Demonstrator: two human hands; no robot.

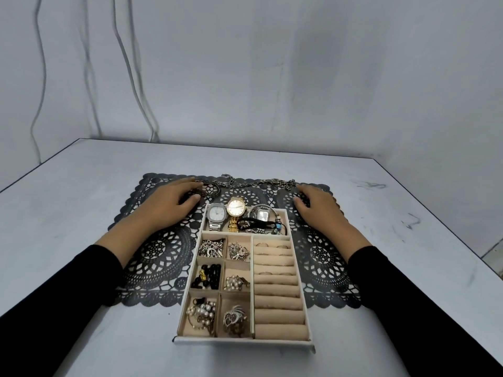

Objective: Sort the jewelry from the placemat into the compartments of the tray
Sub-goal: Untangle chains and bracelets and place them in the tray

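Note:
A beige compartment tray point(306, 295) sits in the middle of a black lace placemat point(160, 254). Its far compartment holds three watches point(236, 208). The small left compartments hold chains, black beads, pearl pieces and brooches, and a few rings point(272, 245) sit in the roll section on the right. A long metal chain point(245, 183) lies along the placemat's far edge. My left hand point(168, 204) curls its fingers and thumb round the chain's left end. My right hand point(318, 206) curls round the chain's right end. Both chain ends are hidden under the fingers.
The placemat lies on a grey-white table point(81, 191) against a pale wall. Cables point(130, 77) hang down the wall at the back left. The table's right edge point(462, 235) is close to the placemat.

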